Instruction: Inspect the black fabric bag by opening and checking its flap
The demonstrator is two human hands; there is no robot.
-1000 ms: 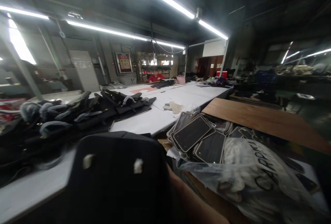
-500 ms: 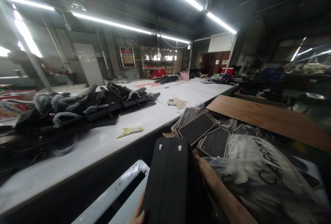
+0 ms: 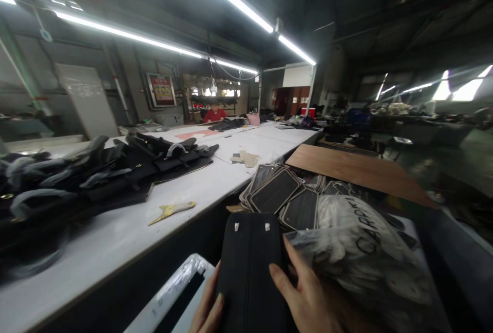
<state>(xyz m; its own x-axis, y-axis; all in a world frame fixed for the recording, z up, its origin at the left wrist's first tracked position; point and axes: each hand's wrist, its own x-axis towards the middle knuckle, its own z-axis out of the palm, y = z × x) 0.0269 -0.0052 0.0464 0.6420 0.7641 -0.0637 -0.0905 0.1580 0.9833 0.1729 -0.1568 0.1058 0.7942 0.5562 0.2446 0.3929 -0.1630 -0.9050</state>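
A black bag body (image 3: 248, 271) with rounded corners and a seam down its middle stands close in front of me. Two small white tabs show near its far end. My left hand (image 3: 209, 305) grips its left side, thumb on the edge. On the right side, my right hand (image 3: 304, 292) clasps it, with the thumb on the top face and fingers along the side wall. The lower part of the bag body is cut off by the frame. Just beyond it lie stacked black panels with pale edges (image 3: 275, 191).
A long white table (image 3: 208, 184) runs along the left, bearing black bag pieces with wrapped handles (image 3: 127, 163) and a yellow pointed tool (image 3: 171, 212). To the right are a clear plastic sack (image 3: 370, 251) and a brown board (image 3: 354, 169). A person in red (image 3: 214, 114) sits far back.
The view has turned right. My right hand has shifted so its thumb now rests on the bag body's top face; more of my left hand shows on the left side.
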